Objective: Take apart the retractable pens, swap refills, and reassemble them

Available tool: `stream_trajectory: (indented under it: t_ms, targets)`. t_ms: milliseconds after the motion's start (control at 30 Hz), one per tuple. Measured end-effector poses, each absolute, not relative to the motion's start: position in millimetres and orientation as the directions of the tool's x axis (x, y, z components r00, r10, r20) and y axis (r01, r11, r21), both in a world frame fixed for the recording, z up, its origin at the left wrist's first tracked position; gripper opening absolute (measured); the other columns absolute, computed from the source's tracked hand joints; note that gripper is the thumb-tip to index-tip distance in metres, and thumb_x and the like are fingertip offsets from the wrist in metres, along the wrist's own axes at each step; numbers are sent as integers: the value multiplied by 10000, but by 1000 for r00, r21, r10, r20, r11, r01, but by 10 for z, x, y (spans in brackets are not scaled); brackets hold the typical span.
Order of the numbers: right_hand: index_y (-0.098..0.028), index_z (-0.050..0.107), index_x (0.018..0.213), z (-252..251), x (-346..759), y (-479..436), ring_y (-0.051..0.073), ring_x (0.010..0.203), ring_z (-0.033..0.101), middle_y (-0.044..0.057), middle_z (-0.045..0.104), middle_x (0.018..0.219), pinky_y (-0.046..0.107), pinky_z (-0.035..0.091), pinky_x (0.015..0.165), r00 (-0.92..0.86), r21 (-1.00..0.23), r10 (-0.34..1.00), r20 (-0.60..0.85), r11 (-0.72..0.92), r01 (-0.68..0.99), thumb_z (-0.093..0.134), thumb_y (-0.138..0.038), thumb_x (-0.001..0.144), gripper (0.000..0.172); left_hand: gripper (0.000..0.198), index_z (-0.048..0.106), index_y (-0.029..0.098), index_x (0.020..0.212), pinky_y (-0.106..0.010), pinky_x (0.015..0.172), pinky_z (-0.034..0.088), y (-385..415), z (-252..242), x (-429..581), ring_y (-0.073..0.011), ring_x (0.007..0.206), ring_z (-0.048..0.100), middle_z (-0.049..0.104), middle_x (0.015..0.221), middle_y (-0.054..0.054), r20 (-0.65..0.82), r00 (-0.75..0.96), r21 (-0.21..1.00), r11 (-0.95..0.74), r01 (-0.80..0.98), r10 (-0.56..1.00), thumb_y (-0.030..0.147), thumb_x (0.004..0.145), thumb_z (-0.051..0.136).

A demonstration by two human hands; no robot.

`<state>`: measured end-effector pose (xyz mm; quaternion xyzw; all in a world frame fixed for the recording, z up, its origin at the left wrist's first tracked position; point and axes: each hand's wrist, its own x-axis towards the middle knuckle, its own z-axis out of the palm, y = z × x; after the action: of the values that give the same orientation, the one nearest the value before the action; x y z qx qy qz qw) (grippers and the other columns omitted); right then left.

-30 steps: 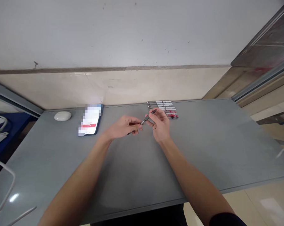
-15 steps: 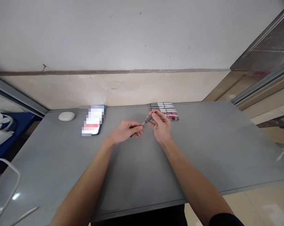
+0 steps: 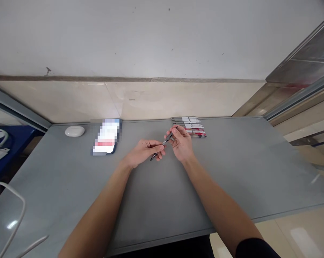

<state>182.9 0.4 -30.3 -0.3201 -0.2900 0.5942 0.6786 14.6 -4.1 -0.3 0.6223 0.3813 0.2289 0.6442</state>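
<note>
Both hands meet over the middle of a grey table (image 3: 231, 172). My left hand (image 3: 144, 152) pinches the dark lower end of a thin pen (image 3: 162, 147). My right hand (image 3: 180, 143) closes its fingers on the pen's grey upper part. The pen slants from lower left to upper right between them, just above the table. Just behind my right hand lies a row of several pens (image 3: 190, 127), white and red, side by side near the far edge.
A phone (image 3: 106, 139) lies left of my hands, and a white oval case (image 3: 74, 131) sits further left near the far edge. White cables (image 3: 14, 215) curl at the near left corner. A wall runs behind the table.
The hands have stayed together on the pen, and the dark end now sticks out lower from my left fingers. The view has shifted slightly.
</note>
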Motion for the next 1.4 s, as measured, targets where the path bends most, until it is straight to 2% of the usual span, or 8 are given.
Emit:
stream_trajectory:
  t_ms: [400, 633, 867, 1167, 1400]
  targets:
    - [-242, 637, 784, -309, 1883, -23, 86, 709, 603, -47, 586, 774, 234, 570, 664, 187, -779, 982, 7, 122, -615, 754, -324, 696, 168, 314, 683, 142, 794, -249, 592, 430, 102, -52, 227, -129, 632, 593, 650, 703, -41, -206, 641, 974, 93, 206, 740, 441, 840, 600]
    - [-257, 647, 845, -330, 1921, -48, 107, 767, 630, -43, 622, 856, 273, 572, 692, 82, -773, 994, 78, 112, -624, 732, -281, 703, 167, 318, 696, 135, 823, -268, 629, 464, 130, -149, 156, -131, 666, 602, 665, 810, -69, -180, 686, 984, 137, 116, 705, 438, 853, 601]
    - [-253, 609, 771, -336, 1944, -53, 79, 717, 624, -77, 581, 786, 252, 577, 670, 0, -732, 994, 106, 78, -677, 727, -197, 705, 147, 316, 705, 129, 811, -269, 628, 488, 108, -139, 134, -131, 663, 603, 668, 823, -80, -210, 744, 969, 239, 70, 634, 429, 850, 613]
    - [-251, 624, 777, -366, 1937, -28, 80, 709, 634, -73, 592, 789, 237, 580, 655, 40, -733, 996, 83, 88, -675, 741, -233, 710, 136, 323, 704, 139, 787, -259, 644, 476, 110, -108, 139, -127, 643, 616, 670, 743, -49, -165, 689, 985, 79, 155, 706, 440, 848, 606]
    - [-245, 624, 771, -343, 1911, -27, 75, 692, 615, -68, 586, 781, 213, 555, 620, 104, -757, 993, 49, 105, -645, 744, -236, 707, 136, 298, 703, 141, 802, -261, 632, 491, 86, -138, 195, -119, 628, 593, 660, 745, -42, -103, 629, 989, 12, 147, 771, 425, 832, 618]
